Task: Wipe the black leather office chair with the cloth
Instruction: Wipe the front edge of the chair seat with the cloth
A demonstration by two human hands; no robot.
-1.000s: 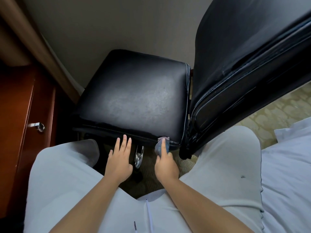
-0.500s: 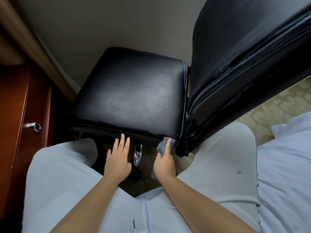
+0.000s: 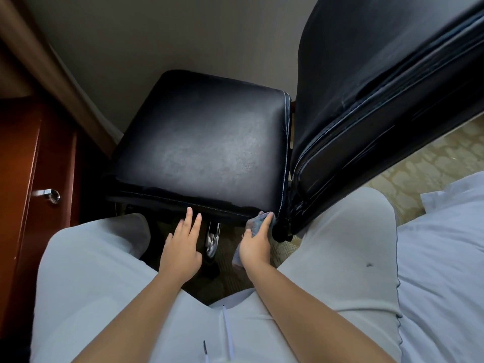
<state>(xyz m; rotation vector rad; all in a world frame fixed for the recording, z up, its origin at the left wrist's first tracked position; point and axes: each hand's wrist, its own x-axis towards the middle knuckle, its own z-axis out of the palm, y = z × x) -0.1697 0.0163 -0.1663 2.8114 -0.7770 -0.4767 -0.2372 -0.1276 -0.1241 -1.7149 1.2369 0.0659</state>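
Observation:
The black leather office chair fills the middle of the view: its worn seat [image 3: 199,155] lies ahead of my knees and its backrest [image 3: 379,100] rises on the right. My right hand [image 3: 255,244] holds a small grey-blue cloth [image 3: 255,222] and presses it against the seat's front right corner, beside the backrest's base. My left hand [image 3: 183,244] has straight fingers whose tips touch the seat's front edge near the middle. Part of the cloth hangs below my right palm.
A red-brown wooden cabinet [image 3: 21,179] with a metal handle [image 3: 51,195] stands at the left. A chrome chair post [image 3: 212,238] shows below the seat between my hands. White bedding [image 3: 445,258] lies at the right, patterned carpet [image 3: 429,163] beyond it.
My right hand slid the cloth to the right along the seat's front edge, reaching the corner by the backrest. My left hand stayed at the front edge.

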